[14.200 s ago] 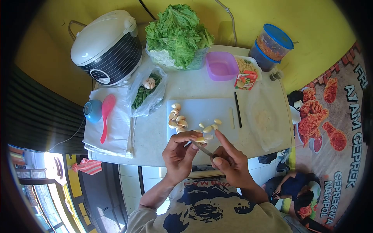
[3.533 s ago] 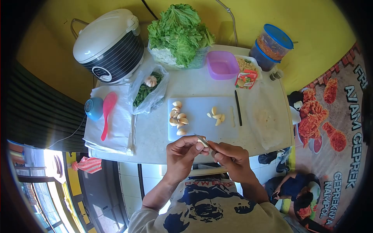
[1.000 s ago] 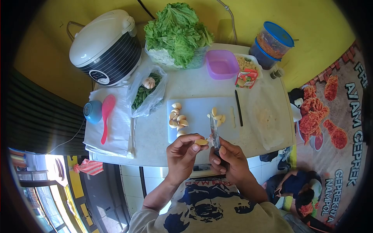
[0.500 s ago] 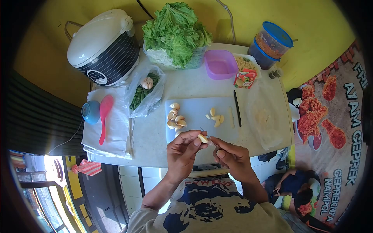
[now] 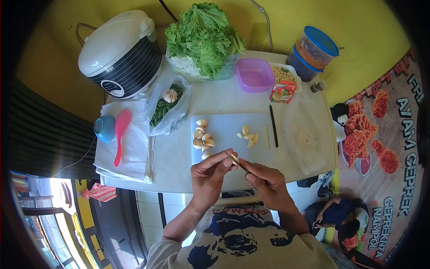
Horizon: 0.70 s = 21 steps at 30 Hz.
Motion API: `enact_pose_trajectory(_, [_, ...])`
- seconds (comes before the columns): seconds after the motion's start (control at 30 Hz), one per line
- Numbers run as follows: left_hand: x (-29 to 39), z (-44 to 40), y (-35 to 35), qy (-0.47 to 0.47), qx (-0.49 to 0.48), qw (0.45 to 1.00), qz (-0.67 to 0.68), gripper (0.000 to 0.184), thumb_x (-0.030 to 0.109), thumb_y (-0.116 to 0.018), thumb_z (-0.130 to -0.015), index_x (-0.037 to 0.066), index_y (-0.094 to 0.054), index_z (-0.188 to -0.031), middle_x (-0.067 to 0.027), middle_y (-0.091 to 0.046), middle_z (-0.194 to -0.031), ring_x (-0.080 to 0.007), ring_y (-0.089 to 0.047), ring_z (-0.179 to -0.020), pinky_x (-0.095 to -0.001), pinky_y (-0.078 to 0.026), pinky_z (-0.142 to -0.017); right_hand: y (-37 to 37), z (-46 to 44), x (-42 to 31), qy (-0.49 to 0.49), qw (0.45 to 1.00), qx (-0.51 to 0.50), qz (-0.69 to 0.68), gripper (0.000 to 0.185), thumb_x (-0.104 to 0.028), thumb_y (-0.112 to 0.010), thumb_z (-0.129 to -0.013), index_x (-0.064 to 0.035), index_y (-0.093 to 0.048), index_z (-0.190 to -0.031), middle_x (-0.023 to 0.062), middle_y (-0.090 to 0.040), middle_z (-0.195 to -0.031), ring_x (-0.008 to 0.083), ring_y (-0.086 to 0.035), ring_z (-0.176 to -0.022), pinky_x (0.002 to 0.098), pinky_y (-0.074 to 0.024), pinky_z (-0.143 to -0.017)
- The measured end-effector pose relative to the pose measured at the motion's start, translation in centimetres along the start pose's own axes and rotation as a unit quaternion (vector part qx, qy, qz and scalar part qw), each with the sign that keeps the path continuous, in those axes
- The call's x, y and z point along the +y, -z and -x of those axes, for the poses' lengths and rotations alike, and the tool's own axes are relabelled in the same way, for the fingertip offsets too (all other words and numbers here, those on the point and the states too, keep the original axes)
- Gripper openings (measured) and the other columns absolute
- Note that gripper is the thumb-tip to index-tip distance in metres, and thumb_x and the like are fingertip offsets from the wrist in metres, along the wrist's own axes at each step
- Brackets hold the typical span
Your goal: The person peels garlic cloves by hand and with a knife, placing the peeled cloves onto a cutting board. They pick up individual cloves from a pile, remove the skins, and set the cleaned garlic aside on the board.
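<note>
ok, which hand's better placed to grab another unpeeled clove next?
Likely the left hand: it sits nearer the unpeeled cloves at the left end of the cutting board, though it holds a clove. The right hand is farther off and has the knife.

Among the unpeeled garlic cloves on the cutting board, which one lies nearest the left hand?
The lowest unpeeled clove in the picture, just beyond the left hand; the other unpeeled cloves lie farther up the cutting board.
</note>
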<state>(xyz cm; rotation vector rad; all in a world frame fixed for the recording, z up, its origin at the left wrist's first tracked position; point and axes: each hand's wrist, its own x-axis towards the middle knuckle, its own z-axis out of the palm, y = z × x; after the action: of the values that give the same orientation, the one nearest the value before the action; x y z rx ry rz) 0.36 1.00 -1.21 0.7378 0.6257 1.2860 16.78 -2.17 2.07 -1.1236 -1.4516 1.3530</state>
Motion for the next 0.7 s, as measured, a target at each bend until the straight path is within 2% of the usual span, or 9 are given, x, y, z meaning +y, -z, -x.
enact_pose_trajectory(0.07, [0.2,-0.1,0.0,0.018,-0.002,1.0,-0.001,0.023,0.001,-0.054,-0.089,0.0,-0.06,-0.11,-0.0135,-0.062,-0.106,-0.0167,-0.06,-0.092,-0.0292,-0.051,-0.081,0.0,0.0,0.2,-0.007,1.0,0.002,0.0,0.036,-0.005,-0.047,-0.092,-0.003,-0.048,-0.128,0.0053,-0.062,-0.099,0.0096,-0.051,-0.079,0.0227,-0.0414,-0.072])
enact_pose_trajectory(0.13, [0.1,-0.3,0.2,0.028,-0.012,0.999,0.011,0.023,0.002,-0.053,-0.089,0.0,-0.06,-0.111,-0.0129,-0.062,-0.106,-0.0162,-0.06,-0.092,-0.0291,-0.051,-0.08,-0.1,0.3,0.5,-0.054,0.995,0.002,-0.081,0.035,-0.009,-0.045,-0.094,-0.0044,-0.048,-0.129,0.0022,-0.058,-0.086,0.0068,-0.046,-0.068,0.0198,-0.0394,-0.064])
enact_pose_trajectory(0.17, [0.1,-0.3,0.3,0.036,-0.021,0.999,0.023,0.024,0.003,-0.053,-0.09,0.001,-0.06,-0.113,-0.0123,-0.062,-0.106,-0.0157,-0.06,-0.092,-0.029,-0.05,-0.08,0.0,0.3,0.6,-0.054,0.995,0.003,-0.081,0.035,-0.009,-0.045,-0.094,-0.0044,-0.048,-0.129,0.0022,-0.058,-0.086,0.0068,-0.046,-0.068,0.0198,-0.0394,-0.064])
enact_pose_trajectory(0.23, [0.1,-0.3,0.2,0.045,-0.026,0.998,0.029,0.024,0.004,-0.052,-0.09,0.001,-0.059,-0.113,-0.0117,-0.062,-0.106,-0.0154,-0.059,-0.092,-0.0287,-0.049,-0.079,0.1,0.3,0.6,-0.102,0.976,-0.009,-0.191,0.036,-0.016,-0.045,-0.096,-0.0061,-0.047,-0.13,-0.0018,-0.049,-0.074,0.0033,-0.036,-0.058,0.0168,-0.0333,-0.053])
enact_pose_trajectory(0.33, [0.0,-0.3,0.2,0.054,-0.038,0.997,0.034,0.025,0.004,-0.052,-0.091,0.002,-0.059,-0.114,-0.0105,-0.063,-0.106,-0.0151,-0.059,-0.092,-0.0282,-0.048,-0.078,-0.1,0.3,0.3,-0.105,0.969,0.012,-0.222,0.038,-0.021,-0.046,-0.096,-0.0062,-0.045,-0.131,-0.0037,-0.041,-0.067,0.0014,-0.03,-0.053,0.0156,-0.0279,-0.047])
enact_pose_trajectory(0.57, [0.3,-0.3,-0.1,0.104,-0.04,0.993,0.05,0.022,0.004,-0.051,-0.091,0.002,-0.06,-0.111,-0.0097,-0.063,-0.103,-0.0158,-0.059,-0.091,-0.0286,-0.047,-0.076,1.5,0.9,-0.1,-0.085,0.969,0.068,-0.223,0.039,-0.022,-0.049,-0.095,-0.0049,-0.046,-0.13,-0.0028,-0.043,-0.066,0.0013,-0.031,-0.052,0.0159,-0.028,-0.045])
enact_pose_trajectory(0.63, [0.2,-0.5,-0.1,0.086,-0.033,0.996,-0.008,0.02,0.002,-0.051,-0.09,0.001,-0.061,-0.108,-0.0101,-0.063,-0.101,-0.016,-0.059,-0.089,-0.0289,-0.047,-0.075,2.5,1.1,-0.4,-0.032,0.977,0.17,-0.128,0.039,-0.021,-0.049,-0.094,-0.0046,-0.046,-0.13,-0.0027,-0.043,-0.065,0.0013,-0.03,-0.05,0.0161,-0.0262,-0.044])
enact_pose_trajectory(0.67, [0.0,-0.6,-0.2,0.068,-0.027,0.995,-0.065,0.019,0.001,-0.052,-0.089,0.0,-0.062,-0.105,-0.0104,-0.063,-0.099,-0.0161,-0.059,-0.086,-0.0292,-0.048,-0.074,3.4,1.2,-0.5,-0.033,0.976,0.174,-0.127,0.039,-0.021,-0.049,-0.094,-0.0046,-0.046,-0.13,-0.0027,-0.043,-0.065,0.0013,-0.03,-0.05,0.0161,-0.0262,-0.044])
enact_pose_trajectory(0.7, [-0.1,-0.8,-0.1,0.072,-0.031,0.995,-0.063,0.019,0.001,-0.052,-0.089,0.0,-0.062,-0.105,-0.0104,-0.063,-0.099,-0.0161,-0.059,-0.086,-0.0292,-0.048,-0.074,4.6,1.3,-0.6,-0.019,0.972,0.216,-0.091,0.039,-0.02,-0.049,-0.094,-0.0045,-0.046,-0.13,-0.0031,-0.043,-0.065,0.0014,-0.029,-0.05,0.0162,-0.025,-0.044])
